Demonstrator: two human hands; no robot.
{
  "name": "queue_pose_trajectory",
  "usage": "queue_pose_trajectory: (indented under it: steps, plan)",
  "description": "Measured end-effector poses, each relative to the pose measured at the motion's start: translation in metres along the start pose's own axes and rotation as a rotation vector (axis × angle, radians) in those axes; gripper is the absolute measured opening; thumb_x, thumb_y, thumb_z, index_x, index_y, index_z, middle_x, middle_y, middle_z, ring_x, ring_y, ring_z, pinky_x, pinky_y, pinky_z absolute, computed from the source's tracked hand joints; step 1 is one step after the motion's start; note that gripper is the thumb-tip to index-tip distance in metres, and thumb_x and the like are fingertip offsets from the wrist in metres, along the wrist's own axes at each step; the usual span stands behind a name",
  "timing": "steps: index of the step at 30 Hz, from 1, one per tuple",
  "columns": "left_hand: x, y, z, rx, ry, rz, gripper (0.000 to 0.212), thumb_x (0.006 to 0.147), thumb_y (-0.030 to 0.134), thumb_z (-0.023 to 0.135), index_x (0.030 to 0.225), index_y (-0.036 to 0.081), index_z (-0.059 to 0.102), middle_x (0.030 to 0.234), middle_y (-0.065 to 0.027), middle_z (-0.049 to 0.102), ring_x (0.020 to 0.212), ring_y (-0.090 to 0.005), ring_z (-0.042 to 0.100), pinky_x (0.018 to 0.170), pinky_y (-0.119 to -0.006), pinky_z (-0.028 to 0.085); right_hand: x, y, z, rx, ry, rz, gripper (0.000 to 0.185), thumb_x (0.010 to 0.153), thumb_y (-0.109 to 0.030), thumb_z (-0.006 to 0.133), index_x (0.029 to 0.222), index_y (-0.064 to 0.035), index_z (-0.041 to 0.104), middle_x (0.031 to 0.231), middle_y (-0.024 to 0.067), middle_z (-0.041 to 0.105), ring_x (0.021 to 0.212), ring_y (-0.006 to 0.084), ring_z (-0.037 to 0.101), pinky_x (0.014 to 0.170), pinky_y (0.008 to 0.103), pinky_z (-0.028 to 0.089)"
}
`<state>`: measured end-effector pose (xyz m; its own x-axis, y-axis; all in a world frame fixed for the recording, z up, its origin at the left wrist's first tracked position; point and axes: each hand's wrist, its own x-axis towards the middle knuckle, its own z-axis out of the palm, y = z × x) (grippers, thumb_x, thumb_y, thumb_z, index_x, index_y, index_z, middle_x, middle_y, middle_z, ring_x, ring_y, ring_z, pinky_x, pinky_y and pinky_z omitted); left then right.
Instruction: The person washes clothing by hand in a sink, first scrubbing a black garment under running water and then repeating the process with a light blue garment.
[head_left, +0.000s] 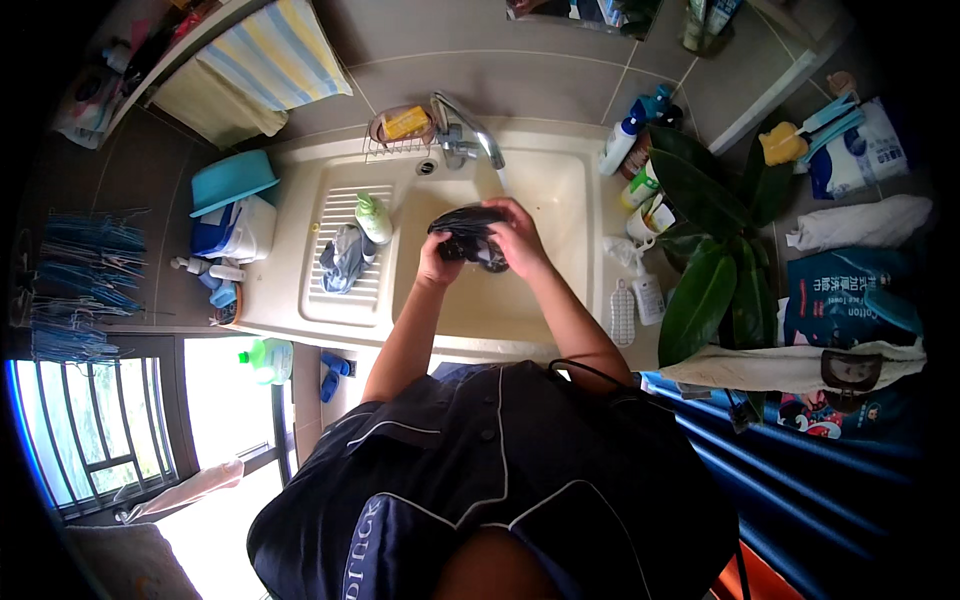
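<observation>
Over the basin of a cream sink (555, 300), both my hands hold a dark, wet-looking item (469, 225), perhaps cloth or a thin bag; its exact kind is unclear. My left hand (439, 260) grips its left edge, and my right hand (517, 236) has its right side, fingers over the top. Water seems to run from the chrome faucet (487, 142) just behind my right hand. On the ribbed drainboard left of the basin, a crumpled grey-blue cloth (345, 261) lies beside a pale green bottle (373, 219).
A wire rack with yellow soap (406, 122) stands behind the basin. Right of the sink are a white-and-blue bottle (619, 144), a white scrub brush (622, 313), a pump bottle (646, 292) and a large-leaved plant (701, 300). A lidded tub (244, 229) stands at the left.
</observation>
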<state>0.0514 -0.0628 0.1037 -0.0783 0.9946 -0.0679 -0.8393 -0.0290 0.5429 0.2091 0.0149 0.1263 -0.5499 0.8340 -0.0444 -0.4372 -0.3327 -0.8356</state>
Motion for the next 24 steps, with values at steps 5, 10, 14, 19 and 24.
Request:
queue_pose_trajectory:
  steps: [5, 10, 14, 19, 24]
  plan:
    - [0.007, -0.008, 0.006, -0.376, -0.001, 0.032, 0.078, 0.086, 0.05, 0.062, 0.142, -0.002, 0.046, 0.141, -0.0188, 0.054, 0.134, -0.0359, 0.048, 0.118, -0.049, 0.032, -0.006, 0.073, 0.0, -0.256, 0.082, -0.206, 0.033, 0.091, -0.005, 0.066, 0.121, 0.0017, 0.055, 0.119, 0.0128, 0.062, 0.112, 0.0195, 0.061, 0.096, 0.0342, 0.049]
    - [0.009, -0.02, -0.006, -0.025, 0.09, -0.082, 0.063, 0.094, 0.046, 0.064, 0.137, 0.002, 0.052, 0.134, -0.0164, 0.059, 0.125, -0.0289, 0.056, 0.11, -0.046, 0.043, -0.013, 0.095, 0.004, -0.579, 0.236, -0.317, 0.043, 0.085, -0.014, 0.073, 0.123, -0.0001, 0.056, 0.12, 0.0165, 0.055, 0.113, 0.027, 0.056, 0.098, 0.0396, 0.045]
    - [0.022, -0.009, -0.007, 0.237, 0.201, -0.2, 0.03, 0.088, 0.02, 0.074, 0.109, 0.002, 0.063, 0.099, -0.0118, 0.068, 0.092, -0.0247, 0.068, 0.085, -0.038, 0.058, -0.034, 0.092, 0.006, -0.915, 0.235, -0.519, 0.045, 0.073, -0.013, 0.076, 0.116, -0.0074, 0.062, 0.108, 0.0159, 0.055, 0.108, 0.0354, 0.05, 0.096, 0.0494, 0.038]
    - [0.033, 0.025, -0.035, 0.584, 0.006, -0.636, 0.029, 0.08, 0.02, 0.076, 0.102, 0.005, 0.065, 0.082, -0.006, 0.068, 0.062, -0.0167, 0.064, 0.048, -0.029, 0.052, -0.047, 0.031, 0.005, -1.32, 0.156, -0.534, 0.06, 0.07, -0.005, 0.076, 0.127, -0.0167, 0.061, 0.128, 0.0195, 0.045, 0.115, 0.0388, 0.05, 0.097, 0.0464, 0.045]
    - [0.043, 0.049, -0.022, 0.725, -0.337, -1.03, 0.029, 0.078, 0.024, 0.08, 0.099, 0.007, 0.07, 0.08, -0.0045, 0.068, 0.062, -0.0109, 0.062, 0.048, -0.025, 0.047, -0.028, 0.001, 0.02, -1.562, -0.298, -0.733, 0.074, 0.074, -0.006, 0.071, 0.143, -0.0157, 0.048, 0.125, 0.0192, 0.05, 0.111, 0.0372, 0.059, 0.091, 0.0459, 0.052]
